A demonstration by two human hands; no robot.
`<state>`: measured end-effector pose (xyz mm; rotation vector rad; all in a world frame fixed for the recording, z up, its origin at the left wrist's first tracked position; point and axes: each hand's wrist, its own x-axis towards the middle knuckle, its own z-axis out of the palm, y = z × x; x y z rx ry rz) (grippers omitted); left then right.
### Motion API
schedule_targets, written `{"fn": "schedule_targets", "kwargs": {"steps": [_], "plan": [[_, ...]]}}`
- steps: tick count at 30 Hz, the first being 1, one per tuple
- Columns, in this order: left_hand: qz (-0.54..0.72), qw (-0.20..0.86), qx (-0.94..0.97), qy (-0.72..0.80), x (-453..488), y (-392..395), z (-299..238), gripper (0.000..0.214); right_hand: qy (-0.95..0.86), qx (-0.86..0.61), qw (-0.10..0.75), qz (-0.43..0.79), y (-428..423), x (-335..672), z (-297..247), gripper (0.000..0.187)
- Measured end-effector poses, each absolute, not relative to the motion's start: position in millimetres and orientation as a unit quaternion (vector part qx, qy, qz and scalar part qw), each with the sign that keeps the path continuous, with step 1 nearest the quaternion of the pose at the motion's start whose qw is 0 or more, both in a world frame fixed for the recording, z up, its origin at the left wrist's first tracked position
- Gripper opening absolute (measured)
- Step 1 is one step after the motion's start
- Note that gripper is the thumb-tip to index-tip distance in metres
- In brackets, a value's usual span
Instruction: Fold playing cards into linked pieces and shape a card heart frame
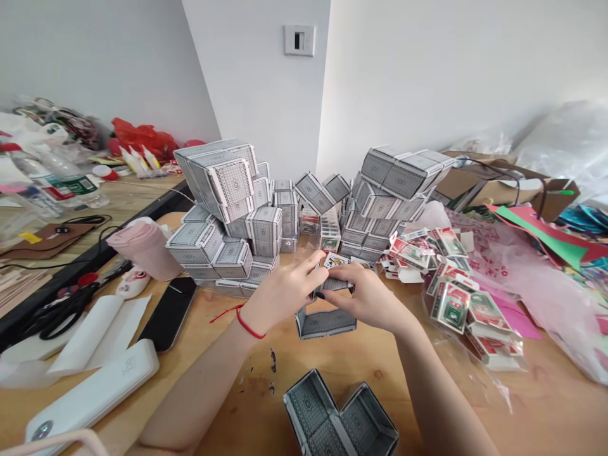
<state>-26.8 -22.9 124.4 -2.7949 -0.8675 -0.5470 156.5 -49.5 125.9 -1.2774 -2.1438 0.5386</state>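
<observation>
Both my hands meet over the middle of the wooden table [266, 411]. My left hand [285, 288], with a red string on its wrist, and my right hand [365, 294] pinch a small grey patterned playing card [332, 284] between their fingertips. Just below them lies an open grey card tray [325, 322] folded from cards. Nearer to me sit two joined card trays [339, 421]. Behind the hands rise stacks of grey card boxes, a left stack [223, 209] and a right stack [394, 190].
Small red-and-green card packs [456, 297] lie in a heap at the right on clear plastic. At the left are a pink roll [142, 244], a black phone [168, 310], scissors [61, 310], a white case [95, 392] and water bottles [57, 180]. Coloured paper [546, 237] lies far right.
</observation>
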Motion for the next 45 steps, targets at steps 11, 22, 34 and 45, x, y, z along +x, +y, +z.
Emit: {"fn": "schedule_targets", "kwargs": {"steps": [11, 22, 34, 45], "plan": [[-0.190, 0.060, -0.932, -0.304, -31, -22, 126, 0.021, -0.814, -0.406, 0.302, 0.285, -48, 153, 131, 0.022], [-0.162, 0.049, -0.935, -0.312, -32, -22, 131, 0.012, -0.777, -0.413, 0.323, 0.349, -44, 159, 117, 0.030], [-0.181, 0.006, -0.928, -0.324, -30, -22, 132, 0.022, -0.777, -0.357, 0.319, 0.409, -42, 157, 115, 0.036], [-0.308, -0.070, -0.860, -0.401, -32, -18, 131, 0.031, -0.694, -0.466, 0.374, 0.402, -30, 171, 109, 0.043]]}}
